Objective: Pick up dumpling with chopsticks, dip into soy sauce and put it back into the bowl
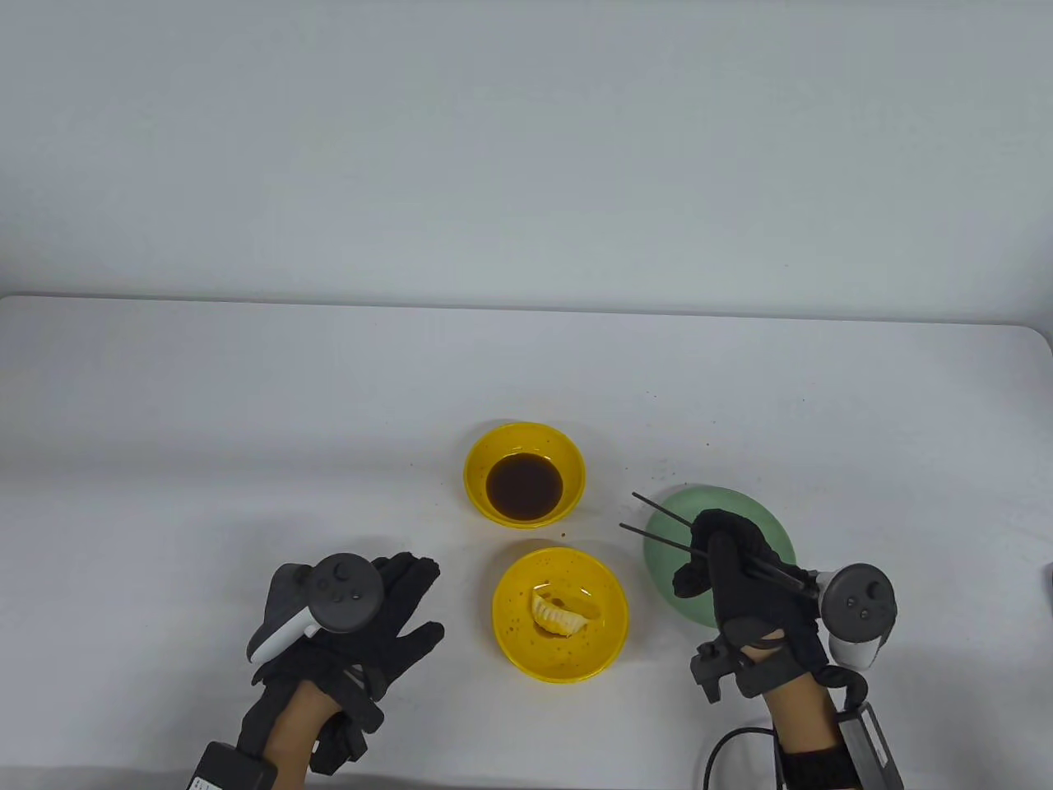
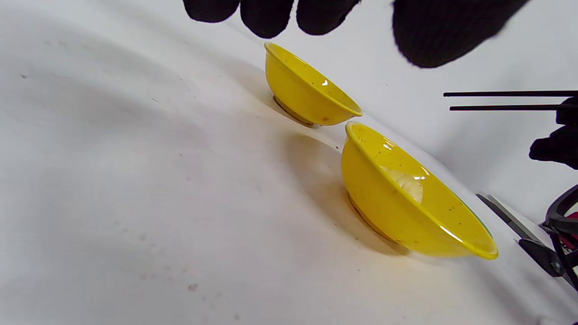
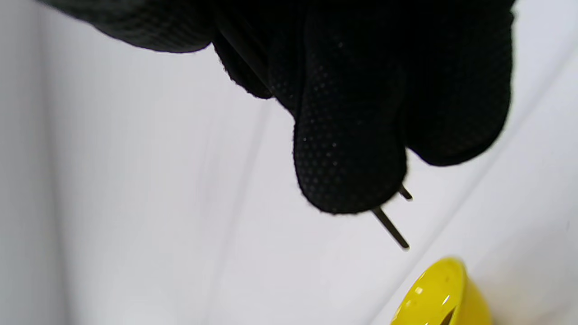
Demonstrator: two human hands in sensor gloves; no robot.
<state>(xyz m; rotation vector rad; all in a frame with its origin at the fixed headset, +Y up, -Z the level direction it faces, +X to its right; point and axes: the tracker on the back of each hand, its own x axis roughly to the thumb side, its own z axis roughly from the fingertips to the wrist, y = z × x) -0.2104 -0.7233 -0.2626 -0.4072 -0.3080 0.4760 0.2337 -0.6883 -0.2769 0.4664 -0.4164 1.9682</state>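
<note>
A pale dumpling (image 1: pixel 562 613) lies in the near yellow bowl (image 1: pixel 514 634), seen side-on in the left wrist view as bowl (image 2: pixel 384 203) with the dumpling (image 2: pixel 406 183) peeking over its rim. Behind it stands a second yellow bowl (image 1: pixel 480 461) holding dark soy sauce (image 1: pixel 524 485). My right hand (image 1: pixel 732 568) grips a pair of dark chopsticks (image 1: pixel 666 527) above a green plate (image 1: pixel 765 514); their tips point left, apart from both bowls. The chopsticks (image 3: pixel 390 228) stick out below the gloved fingers. My left hand (image 1: pixel 395 605) rests open on the table, left of the dumpling bowl.
The white table (image 1: pixel 247 411) runs back to a far edge against a white wall. Small brown specks lie near the green plate. A black cable (image 1: pixel 728 745) trails from my right wrist at the front edge.
</note>
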